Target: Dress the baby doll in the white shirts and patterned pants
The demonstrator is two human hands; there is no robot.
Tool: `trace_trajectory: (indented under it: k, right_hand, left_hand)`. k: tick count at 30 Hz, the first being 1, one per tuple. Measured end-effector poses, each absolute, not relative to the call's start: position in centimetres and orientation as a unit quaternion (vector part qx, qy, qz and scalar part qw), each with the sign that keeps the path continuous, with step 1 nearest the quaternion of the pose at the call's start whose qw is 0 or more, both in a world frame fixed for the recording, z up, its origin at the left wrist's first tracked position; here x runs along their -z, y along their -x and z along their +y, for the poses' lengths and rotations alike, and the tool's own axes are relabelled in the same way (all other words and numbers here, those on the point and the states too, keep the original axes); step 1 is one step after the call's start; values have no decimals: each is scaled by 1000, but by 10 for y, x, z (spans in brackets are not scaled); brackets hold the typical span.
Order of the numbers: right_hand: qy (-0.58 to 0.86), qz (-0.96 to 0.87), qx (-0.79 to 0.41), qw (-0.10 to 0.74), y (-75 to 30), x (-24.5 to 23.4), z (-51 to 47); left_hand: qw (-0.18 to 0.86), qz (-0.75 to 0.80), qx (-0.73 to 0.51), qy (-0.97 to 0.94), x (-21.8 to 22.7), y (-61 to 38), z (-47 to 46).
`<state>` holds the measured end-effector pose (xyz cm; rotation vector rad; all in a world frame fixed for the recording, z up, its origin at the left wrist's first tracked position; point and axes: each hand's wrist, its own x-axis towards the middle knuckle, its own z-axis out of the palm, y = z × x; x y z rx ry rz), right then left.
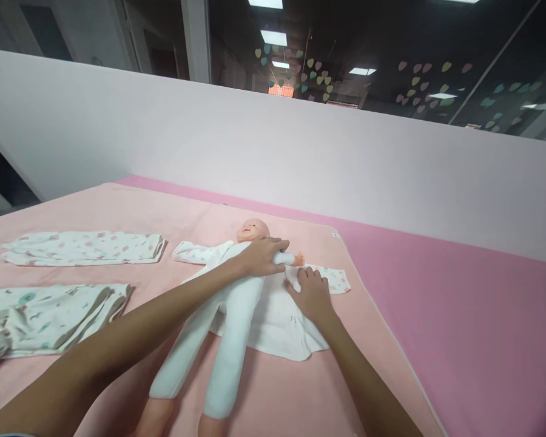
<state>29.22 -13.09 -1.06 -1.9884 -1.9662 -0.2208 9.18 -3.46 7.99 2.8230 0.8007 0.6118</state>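
Note:
A baby doll [236, 312] in white clothing lies on its back with its head toward the wall. Beneath it a white baby shirt [273, 321] is spread out, and one patterned sleeve [339, 280] of it sticks out at the right. My left hand [262, 256] reaches across the doll's chest and is closed round its arm on the right side, near the shoulder. The doll's small hand [299, 260] points to the right. My right hand [313, 294] is closed on the shirt by the base of that sleeve, with its fingers curled into the cloth.
Folded patterned baby clothes [84, 249] lie at the left, and a second folded garment [50, 318] lies nearer. All rests on a pink blanket [373, 364] over a darker pink mat [482, 315]. A white low wall [300, 158] runs behind, with dark windows above.

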Motion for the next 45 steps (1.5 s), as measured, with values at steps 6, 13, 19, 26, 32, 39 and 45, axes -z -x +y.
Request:
trace_trajectory:
  k: [6, 13, 19, 26, 32, 39, 45]
  right_hand:
    - [715, -642, -16, 276, -293, 11, -125]
    - [730, -558, -109, 379, -318, -9, -121]
    - [683, -593, -96, 415, -298, -24, -122]
    - [672, -678, 40, 293, -282, -25, -131]
    - [650, -695, 16, 308, -253, -27, -130]
    - [588, -737, -115, 313, -337, -39, -181]
    - [603, -750, -146, 232, -351, -28, -163]
  left_hand:
    - [110, 264, -241, -928, -80, -82, -39]
    - [96, 232, -168, -953, -86, -78, -40]
    - [72, 250, -109, -959, -74, -117, -41]
    - [99, 278, -174, -940, -55, -122, -29]
    - [196, 250, -197, -928, -66, -102, -26]
    - [149, 300, -218, -917, -54, 69, -18]
    - [119, 388, -133, -904, -23, 129, 8]
